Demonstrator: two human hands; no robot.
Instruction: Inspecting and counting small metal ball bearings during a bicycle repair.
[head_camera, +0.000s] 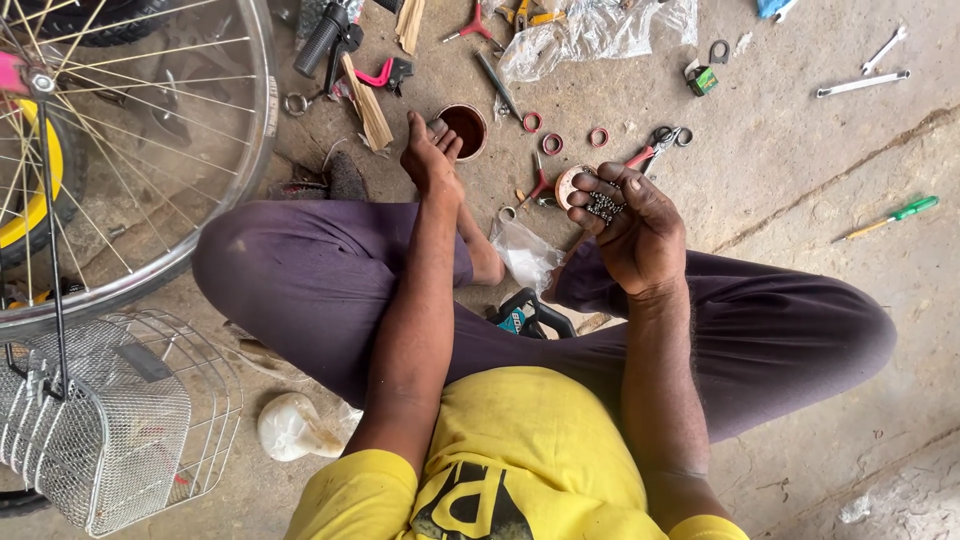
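Right hand cupped, small steel balls against its curled fingers; left hand's fingers half-curled, unclear.

Count: 1 bike wheel upper left, 1 wire basket lower left, 3 red rings top centre, 2 wrenches upper right, 1 green screwdriver right, 1 cup.

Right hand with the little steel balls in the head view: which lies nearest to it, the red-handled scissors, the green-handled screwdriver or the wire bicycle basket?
From the right hand:
1. Red-handled scissors, just beyond the fingers.
2. Green-handled screwdriver, out to its right.
3. Wire bicycle basket, far left, beside the wheel.
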